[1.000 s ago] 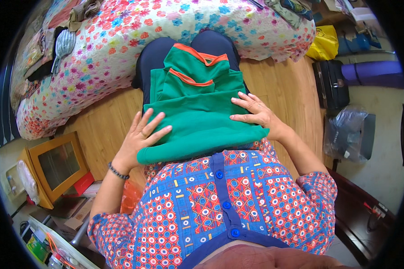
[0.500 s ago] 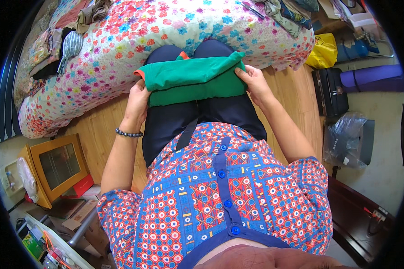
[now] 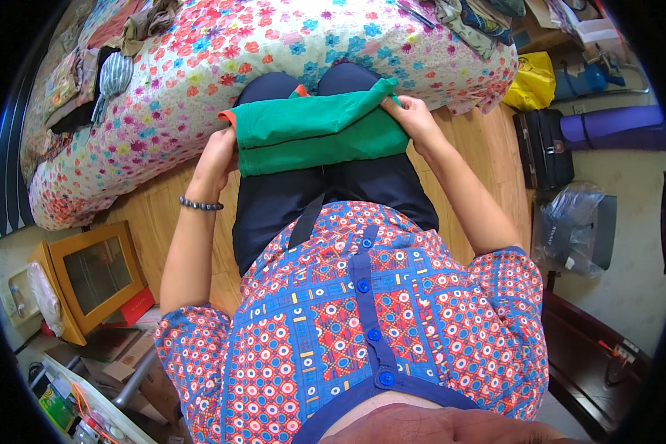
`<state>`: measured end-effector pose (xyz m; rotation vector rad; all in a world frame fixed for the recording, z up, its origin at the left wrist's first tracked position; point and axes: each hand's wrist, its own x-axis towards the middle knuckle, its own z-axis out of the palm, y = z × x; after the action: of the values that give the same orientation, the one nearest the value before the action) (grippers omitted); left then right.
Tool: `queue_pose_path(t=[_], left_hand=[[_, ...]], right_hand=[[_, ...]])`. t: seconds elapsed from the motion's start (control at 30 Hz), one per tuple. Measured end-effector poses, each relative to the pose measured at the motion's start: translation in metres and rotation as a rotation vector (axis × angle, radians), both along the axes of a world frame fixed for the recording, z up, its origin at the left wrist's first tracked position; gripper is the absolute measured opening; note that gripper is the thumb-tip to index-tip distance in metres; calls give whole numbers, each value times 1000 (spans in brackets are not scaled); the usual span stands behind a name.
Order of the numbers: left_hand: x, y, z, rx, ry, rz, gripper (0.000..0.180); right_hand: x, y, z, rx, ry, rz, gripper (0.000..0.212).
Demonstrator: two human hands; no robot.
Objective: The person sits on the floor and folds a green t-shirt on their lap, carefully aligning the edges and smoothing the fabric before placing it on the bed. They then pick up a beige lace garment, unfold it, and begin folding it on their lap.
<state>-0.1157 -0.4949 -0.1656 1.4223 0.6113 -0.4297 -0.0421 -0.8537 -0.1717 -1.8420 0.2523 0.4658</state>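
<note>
A green piece of clothing (image 3: 303, 126) with orange edging lies folded into a wide band across my thighs, in dark trousers (image 3: 377, 181). My left hand (image 3: 217, 157) is at its left end, next to the orange edge, its fingertips partly hidden behind the cloth. At the far right corner, my right hand (image 3: 417, 118) pinches the fabric between thumb and fingers, pulling that corner up a little. A dark fold line runs lengthwise along the band. What kind of garment it is cannot be told while folded.
Before my knees stands a bed with a flowered cover (image 3: 303, 44). Folded clothes (image 3: 78, 85) lie on its left, more clothes (image 3: 466, 26) on its right. A yellow bag (image 3: 531, 80), black case (image 3: 544, 152) and purple rolled mat (image 3: 614, 127) stand right; a wooden cabinet (image 3: 96, 274) stands left.
My left hand has shifted slightly left and nearer to me. My right hand has moved slightly up and right, and the garment's right corner is lifted and bunched more.
</note>
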Motion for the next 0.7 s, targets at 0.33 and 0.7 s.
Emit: queue_pose_path(t=[0.33, 0.7], left_hand=[[-54, -74, 53, 1108, -1155, -789, 51], [-47, -46, 29, 1222, -1018, -694, 59]], right_hand=[[42, 15, 17, 195, -144, -22, 20], [-57, 7, 41, -623, -1146, 700, 46]])
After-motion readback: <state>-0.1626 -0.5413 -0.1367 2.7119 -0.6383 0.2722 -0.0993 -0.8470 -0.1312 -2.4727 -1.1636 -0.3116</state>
